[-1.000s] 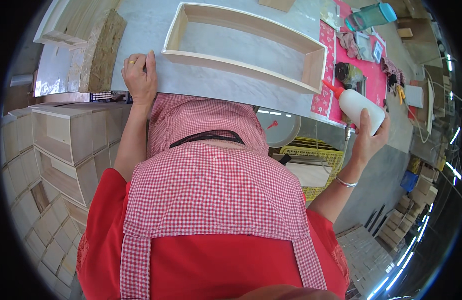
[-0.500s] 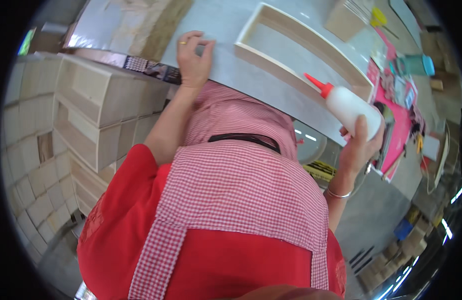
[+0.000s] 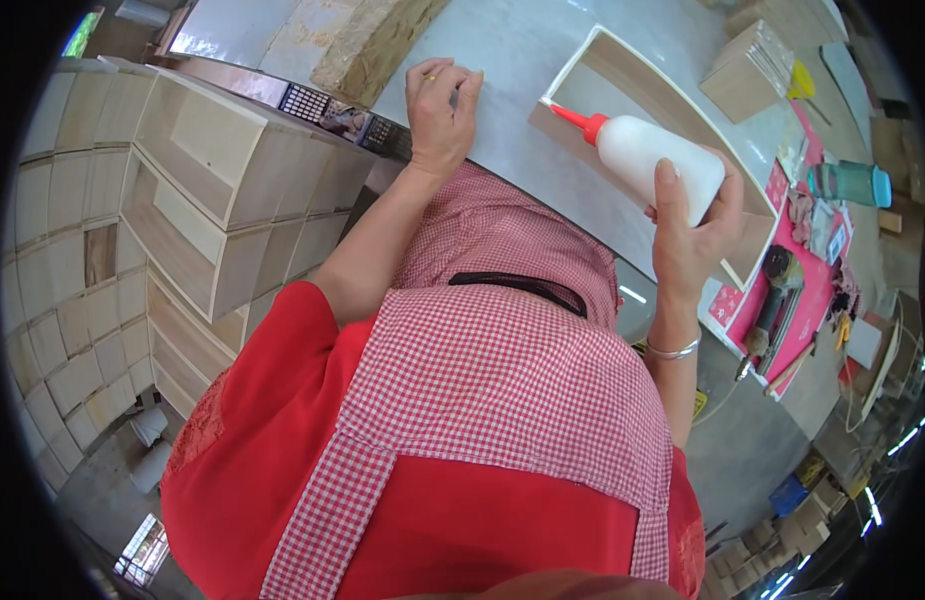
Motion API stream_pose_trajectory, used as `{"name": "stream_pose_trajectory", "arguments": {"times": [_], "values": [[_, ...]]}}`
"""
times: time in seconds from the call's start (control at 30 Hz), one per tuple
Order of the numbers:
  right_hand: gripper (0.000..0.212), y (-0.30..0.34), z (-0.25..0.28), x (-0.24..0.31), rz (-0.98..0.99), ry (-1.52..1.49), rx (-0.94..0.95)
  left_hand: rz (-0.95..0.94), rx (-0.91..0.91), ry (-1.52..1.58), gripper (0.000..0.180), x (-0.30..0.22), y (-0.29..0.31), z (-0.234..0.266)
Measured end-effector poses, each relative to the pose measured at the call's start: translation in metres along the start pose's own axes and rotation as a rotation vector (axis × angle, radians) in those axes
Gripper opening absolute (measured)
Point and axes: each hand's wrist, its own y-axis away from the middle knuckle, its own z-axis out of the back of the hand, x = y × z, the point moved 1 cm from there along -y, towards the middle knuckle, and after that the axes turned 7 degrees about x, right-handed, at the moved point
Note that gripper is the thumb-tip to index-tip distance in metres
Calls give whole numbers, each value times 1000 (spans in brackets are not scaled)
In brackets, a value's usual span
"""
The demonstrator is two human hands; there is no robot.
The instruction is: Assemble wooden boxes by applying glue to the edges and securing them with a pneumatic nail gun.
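Note:
My right hand (image 3: 694, 215) is wrapped round a white squeeze bottle (image 3: 660, 165) with a red pointed nozzle. The bottle lies tilted in the hand, its nozzle aimed up and left, over the near wall of a shallow pale wooden frame (image 3: 672, 92) on the grey table (image 3: 512, 110). Past the bottle, part of that wall is hidden. At the table's near edge, left of the frame, my left hand (image 3: 444, 118) has its fingers curled in, with the thumb close to the fingertips. Nothing shows in it; a ring is on one finger.
Stacked wooden boxes (image 3: 197, 150) rise on the left. A brown block (image 3: 377, 50) lies on the table's far left. At the right are a stack of pale boards (image 3: 750, 68), a yellow funnel (image 3: 801, 80), a teal bottle (image 3: 850, 183) and a pink-covered surface (image 3: 804, 285) with tools.
My right hand has carried the bottle up and left, bringing its nozzle over the frame's left end. The view has shifted, so the table and my left hand appear further right.

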Motion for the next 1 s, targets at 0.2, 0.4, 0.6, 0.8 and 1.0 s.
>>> {"name": "stream_pose_trajectory", "arguments": {"times": [0.2, 0.4, 0.6, 0.8, 1.0], "values": [[40, 10, 26, 4, 13, 106, -63, -6, -30, 31, 14, 1, 0, -2], [40, 27, 62, 10, -81, 130, -134, 14, -12, 34, 15, 3, 1, -3], [38, 49, 98, 5, -69, 211, -235, 29, -3, 48, 16, 3, 1, -4], [40, 69, 134, 1, -111, 236, -328, 31, 13, 3, 18, 5, 0, -2], [39, 90, 165, 0, -145, 327, -442, 27, 54, -28, 19, 8, -1, -2]]}}
